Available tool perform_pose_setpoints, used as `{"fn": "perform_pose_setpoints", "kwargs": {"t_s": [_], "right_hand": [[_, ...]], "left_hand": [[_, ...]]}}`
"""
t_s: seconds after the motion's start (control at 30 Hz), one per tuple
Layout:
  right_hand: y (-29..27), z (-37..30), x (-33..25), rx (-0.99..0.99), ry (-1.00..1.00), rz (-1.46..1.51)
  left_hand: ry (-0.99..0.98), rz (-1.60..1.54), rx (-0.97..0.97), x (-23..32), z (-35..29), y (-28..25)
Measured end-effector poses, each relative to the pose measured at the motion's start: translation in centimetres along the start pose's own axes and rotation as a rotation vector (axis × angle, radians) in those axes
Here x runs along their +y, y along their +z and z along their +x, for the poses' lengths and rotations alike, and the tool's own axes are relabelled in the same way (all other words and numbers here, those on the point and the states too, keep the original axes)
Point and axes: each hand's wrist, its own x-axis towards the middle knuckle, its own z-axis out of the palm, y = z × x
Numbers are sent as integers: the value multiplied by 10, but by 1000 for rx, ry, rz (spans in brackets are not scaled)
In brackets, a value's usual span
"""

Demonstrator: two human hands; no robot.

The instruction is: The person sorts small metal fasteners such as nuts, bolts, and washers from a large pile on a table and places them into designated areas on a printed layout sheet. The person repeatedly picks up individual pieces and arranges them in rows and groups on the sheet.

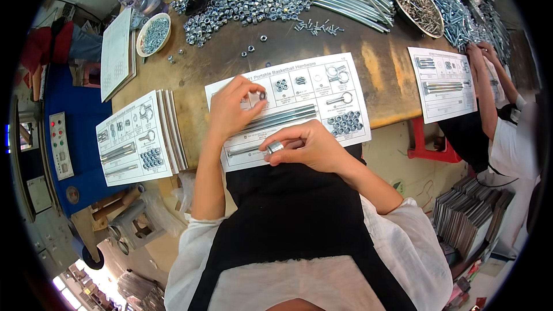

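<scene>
My left hand [235, 106] is over the upper left of a printed hardware sheet [296, 97], with thumb and fingertips pinched on a small dark nut [262, 96]. Lower down, my right hand [315, 148] grips a short silver metal sleeve [275, 147] between thumb and fingers, near the sheet's bottom edge. Pictures of bolts, nuts and ring clips cover the sheet, which lies at the table's near edge. Beyond it sit a few loose nuts [263, 38] and a wide heap of nuts [247, 8].
Stacked printed sheets [135, 138] stand at the left, near a bowl of small screws [155, 34]. Long bolts [360, 0] and a tray of small fasteners [417, 8] lie at the back. At the right, another person's hands [481, 55] work by a second sheet [440, 83].
</scene>
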Motion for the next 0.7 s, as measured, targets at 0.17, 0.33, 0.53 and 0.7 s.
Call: {"fn": "perform_pose_setpoints", "kwargs": {"t_s": [0.17, 0.33, 0.53, 0.7], "right_hand": [[4, -1, -9, -14, 7, -148], [-3, -4, 4, 68, -8, -48], [-7, -7, -7, 184, -43, -59], [-3, -4, -18, 269, -143, -79]], "left_hand": [[269, 543, -21, -35, 36, 12], [229, 566, -54, -33, 37, 11], [155, -201, 36, 8, 8, -29], [549, 72, 316, 61, -31, -32]]}}
